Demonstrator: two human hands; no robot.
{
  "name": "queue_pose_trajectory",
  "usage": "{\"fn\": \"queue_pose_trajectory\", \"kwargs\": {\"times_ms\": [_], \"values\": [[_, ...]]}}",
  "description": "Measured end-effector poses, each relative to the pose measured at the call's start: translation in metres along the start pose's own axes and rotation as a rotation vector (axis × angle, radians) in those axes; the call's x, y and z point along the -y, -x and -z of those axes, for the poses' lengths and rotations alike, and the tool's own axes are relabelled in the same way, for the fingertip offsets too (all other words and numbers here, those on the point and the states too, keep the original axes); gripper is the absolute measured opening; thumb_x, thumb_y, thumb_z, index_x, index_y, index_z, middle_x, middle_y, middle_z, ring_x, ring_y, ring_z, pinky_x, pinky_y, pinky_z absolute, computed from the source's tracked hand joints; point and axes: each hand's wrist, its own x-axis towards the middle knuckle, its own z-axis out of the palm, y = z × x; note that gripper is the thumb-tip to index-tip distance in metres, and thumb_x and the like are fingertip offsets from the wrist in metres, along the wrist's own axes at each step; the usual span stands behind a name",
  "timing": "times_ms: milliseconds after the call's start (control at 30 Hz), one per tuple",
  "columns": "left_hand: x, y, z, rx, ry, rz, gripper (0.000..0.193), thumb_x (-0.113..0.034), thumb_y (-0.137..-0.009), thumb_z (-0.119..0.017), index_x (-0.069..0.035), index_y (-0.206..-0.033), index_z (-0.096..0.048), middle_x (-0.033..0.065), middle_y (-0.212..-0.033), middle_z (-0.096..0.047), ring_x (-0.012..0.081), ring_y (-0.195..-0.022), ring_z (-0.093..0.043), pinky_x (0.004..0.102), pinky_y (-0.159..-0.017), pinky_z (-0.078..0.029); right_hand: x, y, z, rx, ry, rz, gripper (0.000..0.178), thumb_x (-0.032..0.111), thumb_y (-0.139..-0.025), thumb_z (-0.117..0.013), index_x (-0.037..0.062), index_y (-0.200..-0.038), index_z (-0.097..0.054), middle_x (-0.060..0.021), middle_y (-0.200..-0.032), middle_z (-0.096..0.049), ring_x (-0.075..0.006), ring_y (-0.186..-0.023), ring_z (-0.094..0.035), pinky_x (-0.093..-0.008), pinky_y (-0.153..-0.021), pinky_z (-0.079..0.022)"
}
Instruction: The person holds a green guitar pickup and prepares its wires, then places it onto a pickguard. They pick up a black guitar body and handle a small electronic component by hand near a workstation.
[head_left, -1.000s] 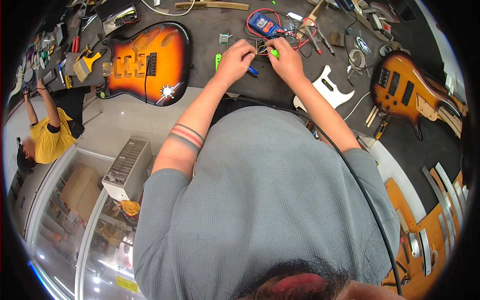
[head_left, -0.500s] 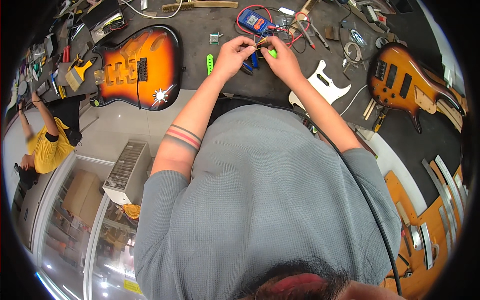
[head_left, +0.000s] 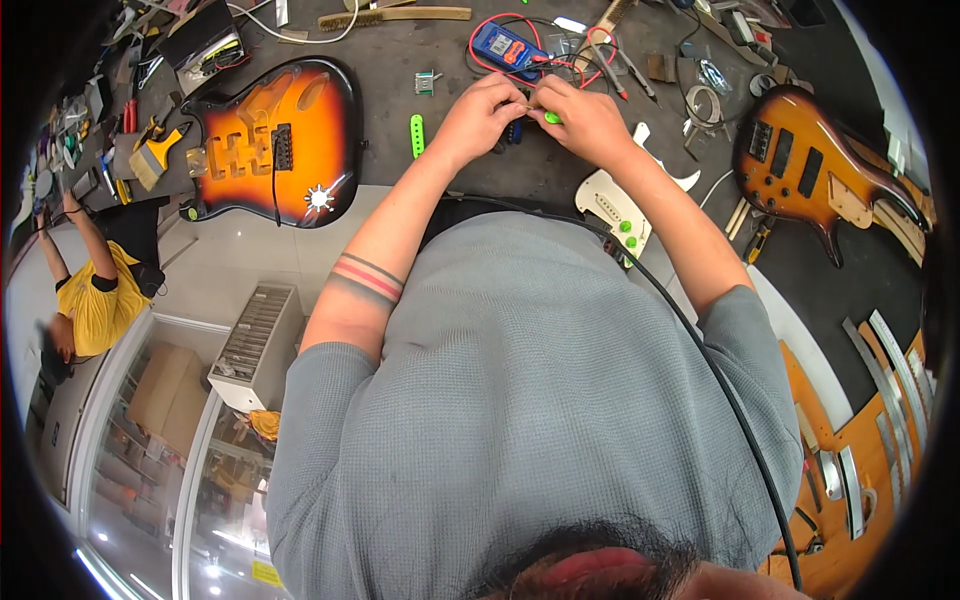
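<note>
Green knob (head_left: 552,118) sits pinched in the right hand (head_left: 585,122) grip, left hand (head_left: 478,118) touching.

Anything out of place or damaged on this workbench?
The sunburst guitar body lies stripped, its pickup cavities bare; the white pickguard sits loose by the right hand. That looks like disassembly, not damage. Nothing is spilled.
</note>
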Motion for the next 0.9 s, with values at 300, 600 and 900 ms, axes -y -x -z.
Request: {"fn": "queue_pose_trajectory", "kwargs": {"times_ms": [300,600,900], "values": [[-0.013,-0.003,0.000,-0.008,-0.211,-0.121,0.008,-0.013,-0.097,-0.073,-0.005,-0.098,-0.072,0.0076,-0.103,-0.069,0.0322,-0.104,-0.068,0.0442,-0.093,-0.050,0.007,0.005,0.004,-0.044,-0.290,-0.183,0.021,0.029,-0.096,-0.073,0.0095,-0.102,-0.068,-0.0059,-0.102,-0.069,-0.0345,-0.089,-0.072,-0.0487,-0.076,-0.056],[-0.022,0.005,-0.002,0.049,-0.355,-0.229,0.008,-0.014,-0.097,-0.072,-0.007,-0.097,-0.069,0.0059,-0.101,-0.068,0.0299,-0.106,-0.067,0.0433,-0.095,-0.047,-0.007,0.006,0.000,0.265,-0.690,-0.401,0.023,0.029,-0.093,-0.072,0.0062,-0.095,-0.070,-0.0109,-0.093,-0.076,-0.0358,-0.093,-0.073,-0.0465,-0.083,-0.056],[-0.025,0.004,0.002,0.086,-0.371,-0.167,0.009,-0.014,-0.095,-0.073,-0.006,-0.097,-0.070,0.0075,-0.099,-0.068,0.0315,-0.107,-0.067,0.0455,-0.095,-0.047,0.015,0.006,0.013,0.175,-0.257,-0.288,0.018,0.027,-0.090,-0.073,0.0109,-0.099,-0.070,-0.0115,-0.099,-0.076,-0.0389,-0.094,-0.074,-0.0514,-0.082,-0.057]]}}
